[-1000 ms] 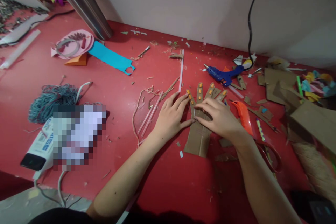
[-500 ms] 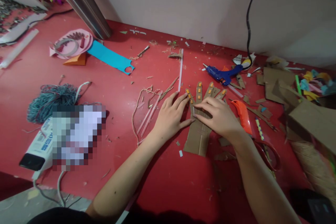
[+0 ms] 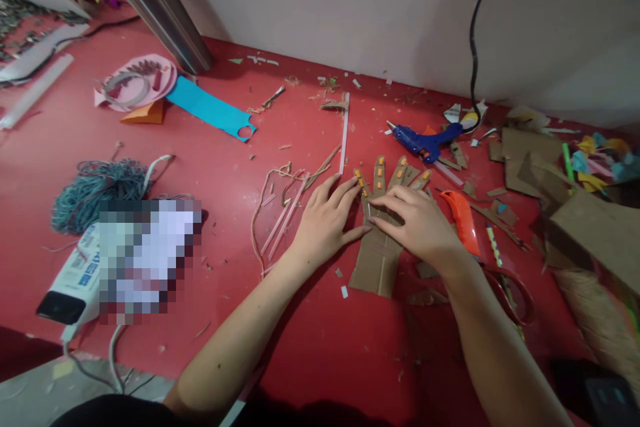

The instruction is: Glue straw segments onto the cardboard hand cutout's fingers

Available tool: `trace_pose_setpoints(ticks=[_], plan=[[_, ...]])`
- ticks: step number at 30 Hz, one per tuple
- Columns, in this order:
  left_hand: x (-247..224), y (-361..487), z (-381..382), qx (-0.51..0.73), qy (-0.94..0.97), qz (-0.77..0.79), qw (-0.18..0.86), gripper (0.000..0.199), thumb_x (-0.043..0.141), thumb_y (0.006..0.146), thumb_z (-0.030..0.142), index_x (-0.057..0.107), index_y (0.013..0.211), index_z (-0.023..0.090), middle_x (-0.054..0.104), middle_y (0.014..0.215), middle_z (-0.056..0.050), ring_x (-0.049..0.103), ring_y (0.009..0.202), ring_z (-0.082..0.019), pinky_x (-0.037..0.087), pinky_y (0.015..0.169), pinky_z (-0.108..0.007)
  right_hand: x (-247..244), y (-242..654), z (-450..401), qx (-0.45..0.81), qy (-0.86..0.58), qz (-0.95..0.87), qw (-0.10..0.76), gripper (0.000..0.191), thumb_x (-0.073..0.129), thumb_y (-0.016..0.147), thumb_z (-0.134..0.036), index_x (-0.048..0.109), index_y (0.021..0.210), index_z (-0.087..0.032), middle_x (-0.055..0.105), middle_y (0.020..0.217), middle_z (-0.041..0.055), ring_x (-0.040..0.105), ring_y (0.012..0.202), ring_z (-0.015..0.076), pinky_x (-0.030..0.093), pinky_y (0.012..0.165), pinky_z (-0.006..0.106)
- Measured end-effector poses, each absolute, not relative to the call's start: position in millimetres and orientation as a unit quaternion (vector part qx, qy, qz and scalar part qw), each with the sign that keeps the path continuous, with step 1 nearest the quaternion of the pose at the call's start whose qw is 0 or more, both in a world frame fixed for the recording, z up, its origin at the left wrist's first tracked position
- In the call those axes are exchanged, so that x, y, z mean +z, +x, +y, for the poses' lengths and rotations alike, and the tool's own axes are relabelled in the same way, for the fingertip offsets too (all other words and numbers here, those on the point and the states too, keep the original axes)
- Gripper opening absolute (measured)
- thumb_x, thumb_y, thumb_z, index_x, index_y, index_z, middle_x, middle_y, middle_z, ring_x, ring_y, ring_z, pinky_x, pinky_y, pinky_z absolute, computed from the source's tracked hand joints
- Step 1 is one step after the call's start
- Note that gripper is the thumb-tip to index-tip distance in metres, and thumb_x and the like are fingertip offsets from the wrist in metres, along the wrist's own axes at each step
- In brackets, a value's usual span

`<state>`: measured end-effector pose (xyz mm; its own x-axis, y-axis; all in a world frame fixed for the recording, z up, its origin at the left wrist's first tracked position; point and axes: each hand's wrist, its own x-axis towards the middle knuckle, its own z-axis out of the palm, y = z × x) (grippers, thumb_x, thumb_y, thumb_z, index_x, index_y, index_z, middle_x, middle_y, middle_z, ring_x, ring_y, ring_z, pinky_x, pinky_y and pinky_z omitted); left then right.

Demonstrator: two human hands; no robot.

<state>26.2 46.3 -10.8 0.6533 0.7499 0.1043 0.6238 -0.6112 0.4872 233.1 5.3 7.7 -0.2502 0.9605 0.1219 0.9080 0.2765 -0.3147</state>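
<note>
A cardboard hand cutout [image 3: 373, 270] lies on the red worktop [image 3: 325, 347], between back and front edges. The right hand [image 3: 419, 223] pinches what looks like a straw piece [image 3: 370, 211] on its palm; uneven pressure could skew it. The left hand [image 3: 325, 221], loosely spread, touches the cutout's side. A glue gun [image 3: 424, 144] lies nearer the back edge.

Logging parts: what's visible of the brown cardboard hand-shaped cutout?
The brown cardboard hand-shaped cutout lies flat on the red tabletop, finger strips pointing away from the person. Four visible strips carry short orange pieces; a lengthwise crease marks its wrist end. The left hand touches its left side. The right hand partly covers it, fingertips flanking a small pale strip.
</note>
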Motion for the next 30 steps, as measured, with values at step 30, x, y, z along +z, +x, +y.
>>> trace_pose_setpoints(ticks=[30], plan=[[-11.4, 26.3, 46.0, 0.152, 0.884, 0.388, 0.211, 0.07, 0.067, 0.092, 0.052, 0.045, 0.147, 0.015, 0.05, 0.154, -0.013, 0.032, 0.15, -0.035, 0.033, 0.122, -0.052, 10.3, 225.2, 1.9, 0.141, -0.638, -0.742, 0.152, 0.018, 0.066, 0.091, -0.032, 0.072, 0.107, -0.025, 0.064, 0.08, 0.003, 0.06, 0.073, 0.0191, 0.041, 0.067, 0.032]])
